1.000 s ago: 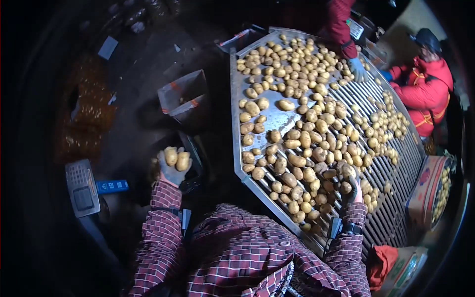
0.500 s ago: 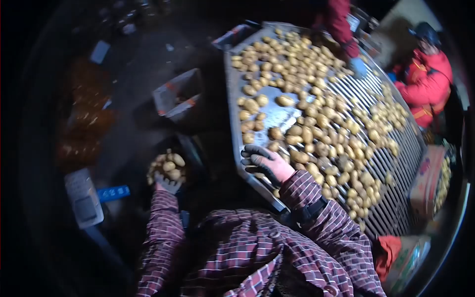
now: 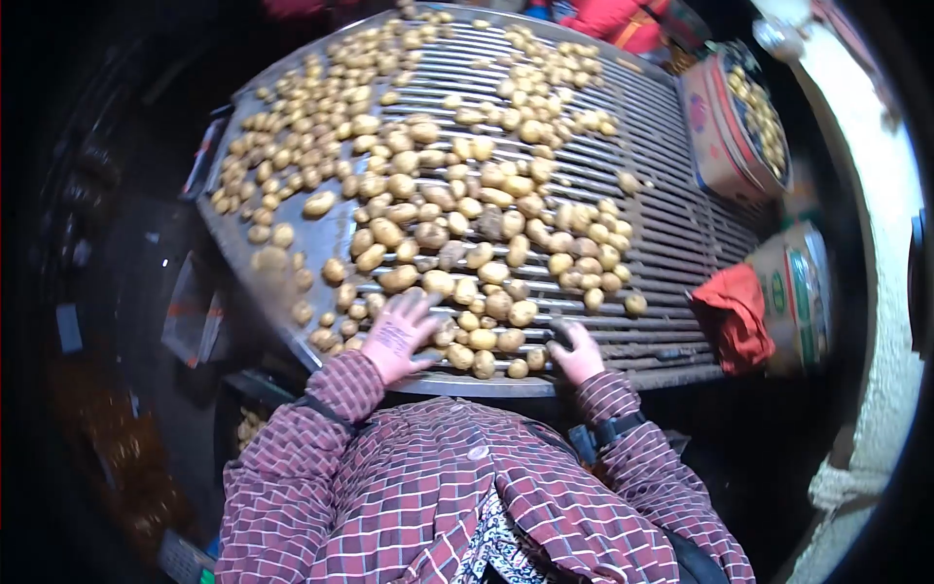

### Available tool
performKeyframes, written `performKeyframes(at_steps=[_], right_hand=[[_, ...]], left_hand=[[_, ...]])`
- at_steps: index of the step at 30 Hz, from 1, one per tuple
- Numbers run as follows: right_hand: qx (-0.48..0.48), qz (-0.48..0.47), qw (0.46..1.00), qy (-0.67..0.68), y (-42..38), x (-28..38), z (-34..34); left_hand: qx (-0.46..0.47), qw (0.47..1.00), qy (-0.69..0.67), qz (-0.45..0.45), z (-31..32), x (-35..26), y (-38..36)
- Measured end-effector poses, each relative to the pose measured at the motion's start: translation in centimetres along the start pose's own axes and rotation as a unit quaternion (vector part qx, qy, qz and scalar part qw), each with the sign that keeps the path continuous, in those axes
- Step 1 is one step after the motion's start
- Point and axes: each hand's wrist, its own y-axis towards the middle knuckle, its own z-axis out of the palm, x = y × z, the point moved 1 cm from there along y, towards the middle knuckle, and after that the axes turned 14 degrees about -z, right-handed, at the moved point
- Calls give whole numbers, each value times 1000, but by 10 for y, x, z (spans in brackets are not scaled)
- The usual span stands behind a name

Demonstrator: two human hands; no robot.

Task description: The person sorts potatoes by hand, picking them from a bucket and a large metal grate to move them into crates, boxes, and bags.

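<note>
Both my hands wear pink gloves with dark grey fingers and rest at the near edge of a slatted metal sorting table (image 3: pixel 671 326). My left hand (image 3: pixel 399 336) is open, fingers spread against the loose potatoes (image 3: pixel 496 307) left of centre. On the other side of this near cluster, my right hand (image 3: pixel 576 352) is open, with its thumb apart and its fingers beside the potatoes. Neither hand grips a potato. The potatoes are yellow-brown, a few darker, and spread over the slats and the smooth metal plate at the left.
A box (image 3: pixel 715 136) filled with potatoes stands at the table's right edge. Nearer are a red cloth (image 3: pixel 735 316) and a printed bag (image 3: pixel 803 292). A pale crate (image 3: pixel 190 316) lies at the left. Across the table is a person in a red jacket (image 3: pixel 618 18).
My view has swung right, to face the table. My left hand has come from the potato container below at the left onto the table; my right hand has moved along its near edge.
</note>
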Motion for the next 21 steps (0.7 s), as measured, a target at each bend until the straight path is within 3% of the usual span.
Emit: performKeyframes(at_steps=[2, 7, 10, 12, 14, 15, 16, 18, 19, 21], right_hand=[[-16, -22, 1000, -11, -34, -15, 9], [-51, 25, 998, -10, -56, -24, 1], [38, -159, 985, -55, -22, 25, -13], [43, -302, 945, -120, 5, 53, 0], [144, -272, 921, -238, 29, 55, 28], [128, -271, 923, -242, 38, 45, 46], [177, -269, 907, -270, 47, 46, 49], [163, -248, 940, -165, 48, 41, 39], [111, -179, 977, -28, 43, 38, 30], [50, -12, 978, 200, 37, 26, -1]], left_hand=[[61, 989, 71, 113, 15, -29, 29], [30, 993, 64, 95, 21, -34, 61], [21, 994, 67, 83, 19, -24, 64], [40, 994, 80, 59, 17, -24, 56], [37, 992, 121, 28, 9, -33, 44], [3, 993, 114, 9, 12, -34, 35], [-26, 992, 126, -13, 18, -32, 27], [-14, 990, 139, -32, 29, -20, 14], [-48, 988, 146, -35, 29, -19, 14], [-30, 990, 120, -70, 22, -22, 17]])
